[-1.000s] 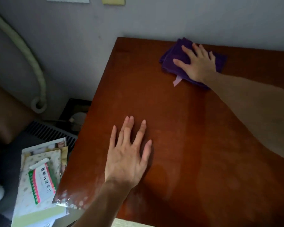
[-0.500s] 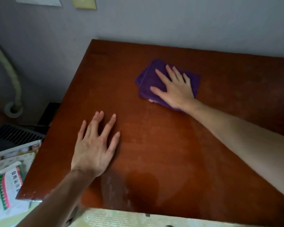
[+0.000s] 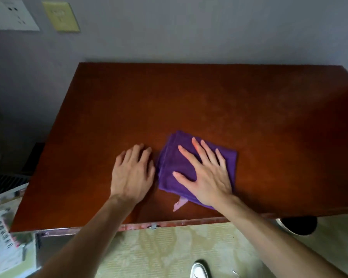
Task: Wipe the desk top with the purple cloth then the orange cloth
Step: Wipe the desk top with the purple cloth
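Observation:
The folded purple cloth [image 3: 174,169] lies on the reddish-brown desk top [image 3: 189,105], near the front edge and a little right of centre. My right hand [image 3: 206,173] presses flat on the cloth, fingers spread, pointing up and left. A pale tag [image 3: 180,204] sticks out from under the cloth's near edge. My left hand [image 3: 132,173] rests palm down on the bare wood, just left of the cloth, with fingers curled slightly. No orange cloth is in view.
A grey wall with a white socket [image 3: 10,15] and a yellow switch plate [image 3: 61,17] stands behind the desk. Papers and a printed packet [image 3: 2,239] lie low at the left. A dark round bin [image 3: 298,224] sits at the front right. A white shoe [image 3: 199,270] shows below.
My right hand has dragged the purple cloth from the far back of the desk toward the front edge. My left hand now sits right beside the cloth. The view has shifted right.

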A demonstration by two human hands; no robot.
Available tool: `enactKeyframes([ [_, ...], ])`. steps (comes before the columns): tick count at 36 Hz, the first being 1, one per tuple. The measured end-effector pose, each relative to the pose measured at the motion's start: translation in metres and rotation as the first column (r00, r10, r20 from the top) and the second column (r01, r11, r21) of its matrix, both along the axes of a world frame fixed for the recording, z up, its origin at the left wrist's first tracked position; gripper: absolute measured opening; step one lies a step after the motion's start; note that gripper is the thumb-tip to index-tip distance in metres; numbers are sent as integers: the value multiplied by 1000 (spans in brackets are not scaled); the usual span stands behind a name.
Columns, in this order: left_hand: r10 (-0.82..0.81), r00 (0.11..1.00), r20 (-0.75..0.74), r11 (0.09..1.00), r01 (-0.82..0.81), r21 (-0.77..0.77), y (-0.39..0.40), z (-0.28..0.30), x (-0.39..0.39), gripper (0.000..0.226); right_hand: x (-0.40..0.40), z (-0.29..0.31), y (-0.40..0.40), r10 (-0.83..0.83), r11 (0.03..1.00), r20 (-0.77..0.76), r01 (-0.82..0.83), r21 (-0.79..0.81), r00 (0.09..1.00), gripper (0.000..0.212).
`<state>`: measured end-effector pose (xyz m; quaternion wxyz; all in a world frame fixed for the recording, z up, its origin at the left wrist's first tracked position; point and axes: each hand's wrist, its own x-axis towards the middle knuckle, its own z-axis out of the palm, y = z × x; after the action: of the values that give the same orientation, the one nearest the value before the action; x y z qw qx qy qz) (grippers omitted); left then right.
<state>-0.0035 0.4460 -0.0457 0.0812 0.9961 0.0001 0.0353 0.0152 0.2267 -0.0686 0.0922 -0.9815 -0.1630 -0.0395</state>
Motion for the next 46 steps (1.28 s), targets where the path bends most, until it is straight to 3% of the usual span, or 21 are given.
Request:
enactKeyframes([
  [6,-6,1000,13,1000,6,-12,-20,-6,35,50,108,5,-11,-131,991,-47,132,10,990,84],
  [18,-67,995,-78,998,67,-7,-27,-22,65,56,343,17,-11,-66,998,-125,65,-12,990,77],
  [26,-72,995,-71,997,72,-8,-26,-23,65,55,388,21,-11,-49,999,-119,49,-3,992,80],
  [35,-59,996,-68,998,56,-40,-27,-20,64,57,303,19,-23,-87,996,-141,86,-20,986,76],
  [46,-31,998,-63,999,31,-11,-33,-18,61,63,-15,1,-123,-118,993,31,118,-13,993,75],
])
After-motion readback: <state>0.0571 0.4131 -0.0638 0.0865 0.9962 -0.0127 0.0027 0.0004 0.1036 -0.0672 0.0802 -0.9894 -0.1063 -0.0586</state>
